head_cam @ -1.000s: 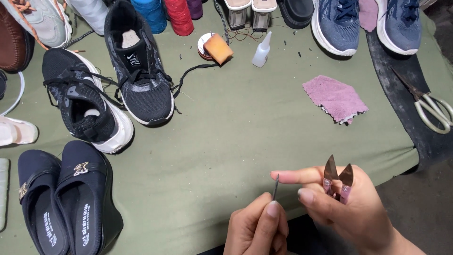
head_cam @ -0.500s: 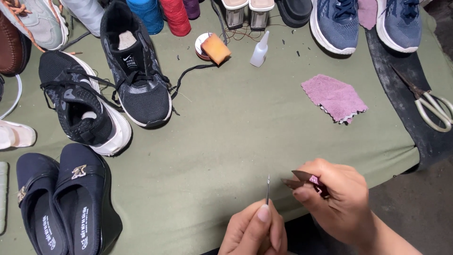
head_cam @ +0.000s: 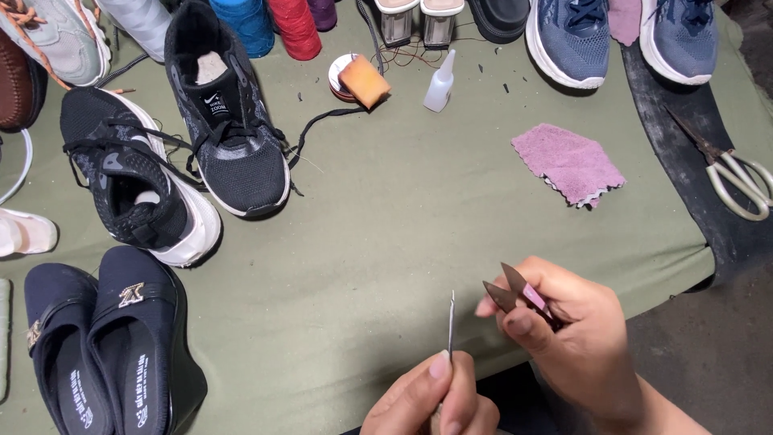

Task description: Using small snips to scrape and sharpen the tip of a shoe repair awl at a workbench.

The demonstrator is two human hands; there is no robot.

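Nearest to you, your left hand rises from the bottom edge, its grip pressed together on a thin grey metal needle that stands upright above the fingertips. Just to the right, your right hand has its grip closed around small pink-handled thread snips; their two dark blades are parted and point left toward the needle without touching it. Both hands hover over the near edge of the olive-green cloth-covered desk.

To the left lies a pair of navy slip-on shoes with gold buckles. Farther out sit two black knit sneakers with white soles, their laces trailing across the cloth. At the right rests a pink scalloped fabric scrap, and beyond the desk's right edge, pale-handled scissors lie on a dark strip.

Farthest away stand a small clear glue bottle, an orange block on a round tin, blue and red thread spools, and a pair of blue sneakers.
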